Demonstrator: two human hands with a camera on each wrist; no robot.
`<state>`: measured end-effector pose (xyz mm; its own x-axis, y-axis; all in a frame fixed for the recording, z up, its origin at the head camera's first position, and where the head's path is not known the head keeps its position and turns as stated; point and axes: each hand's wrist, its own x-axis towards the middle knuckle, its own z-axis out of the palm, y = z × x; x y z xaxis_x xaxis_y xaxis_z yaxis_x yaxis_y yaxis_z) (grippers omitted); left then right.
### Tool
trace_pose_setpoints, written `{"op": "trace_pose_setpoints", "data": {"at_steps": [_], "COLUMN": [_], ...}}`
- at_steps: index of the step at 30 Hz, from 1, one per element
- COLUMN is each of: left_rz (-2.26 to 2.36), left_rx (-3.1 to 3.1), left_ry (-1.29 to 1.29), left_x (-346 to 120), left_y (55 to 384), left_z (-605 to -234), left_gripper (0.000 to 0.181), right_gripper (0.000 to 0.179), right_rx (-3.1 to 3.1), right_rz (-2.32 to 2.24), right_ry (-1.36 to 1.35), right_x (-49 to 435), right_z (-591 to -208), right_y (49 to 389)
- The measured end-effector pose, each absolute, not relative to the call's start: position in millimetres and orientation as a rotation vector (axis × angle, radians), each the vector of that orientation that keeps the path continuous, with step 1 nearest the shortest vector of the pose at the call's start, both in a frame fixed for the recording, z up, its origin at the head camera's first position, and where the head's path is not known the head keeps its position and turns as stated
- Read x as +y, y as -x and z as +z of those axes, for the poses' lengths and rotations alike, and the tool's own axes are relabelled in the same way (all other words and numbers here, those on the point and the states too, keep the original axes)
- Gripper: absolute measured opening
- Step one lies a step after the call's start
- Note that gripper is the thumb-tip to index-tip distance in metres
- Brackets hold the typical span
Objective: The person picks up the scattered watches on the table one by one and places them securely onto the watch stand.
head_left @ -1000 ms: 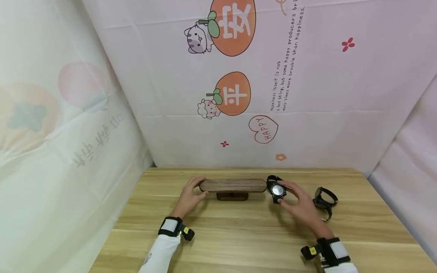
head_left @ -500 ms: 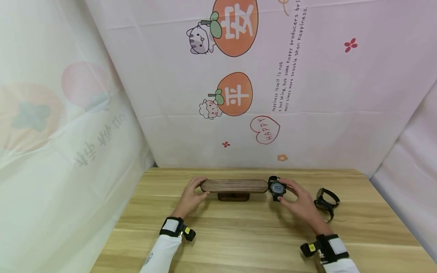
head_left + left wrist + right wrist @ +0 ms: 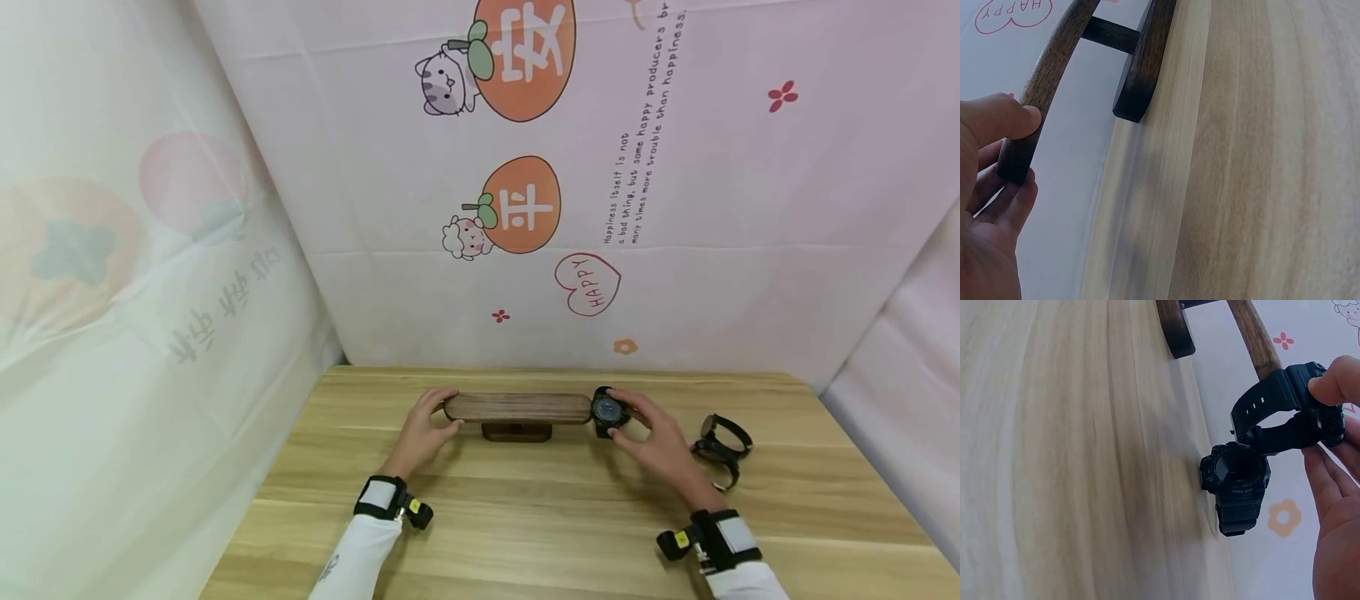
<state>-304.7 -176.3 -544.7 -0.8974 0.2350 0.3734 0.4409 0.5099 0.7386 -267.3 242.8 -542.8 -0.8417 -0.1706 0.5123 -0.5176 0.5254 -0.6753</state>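
My left hand (image 3: 418,432) grips the left end of a dark wooden T-bar watch stand (image 3: 517,408). In the left wrist view, the thumb lies on the bar (image 3: 1044,81) and the fingers curl under its end. My right hand (image 3: 660,442) pinches a black wristwatch (image 3: 607,409) by its case at the bar's right end. Its closed strap (image 3: 1266,397) forms a loop in the right wrist view, right against the bar's end; whether the bar enters the loop I cannot tell. Below it, another black watch (image 3: 1238,481) appears near the table's far edge.
Two more dark watches (image 3: 716,452) lie together on the wooden table (image 3: 525,533), right of my right hand. The stand's base (image 3: 517,432) rests on the table. Behind the table hangs a white printed cloth (image 3: 390,317), with further cloth at both sides.
The watch in my right hand has tilted, so its face is darker with less glare, and it sits slightly closer in line with the bar. My left hand keeps its grip.
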Motion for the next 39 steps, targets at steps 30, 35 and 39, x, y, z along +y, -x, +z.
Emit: {"op": "trace_pose_setpoints", "data": {"at_steps": [30,35,39], "left_rz": [-1.322,-1.361,-1.375], "left_rx": [-2.513,-2.532,-2.553], "left_ry": [0.598,0.575,0.546], "left_x": [-176,-176,-175], "left_y": [305,304,301], "left_z": [-543,-544,-542], "left_gripper": [0.056,0.056,0.056], "right_gripper": [0.065,0.064,0.063], "right_rx": [-2.397,-2.422,-2.436], "right_rz": [1.26,1.258,1.273], "right_ry": [-0.599,-0.578,-0.574], "right_x": [228,227,225], "right_z": [-547,-547,-546], "right_y": [279,279,279]}}
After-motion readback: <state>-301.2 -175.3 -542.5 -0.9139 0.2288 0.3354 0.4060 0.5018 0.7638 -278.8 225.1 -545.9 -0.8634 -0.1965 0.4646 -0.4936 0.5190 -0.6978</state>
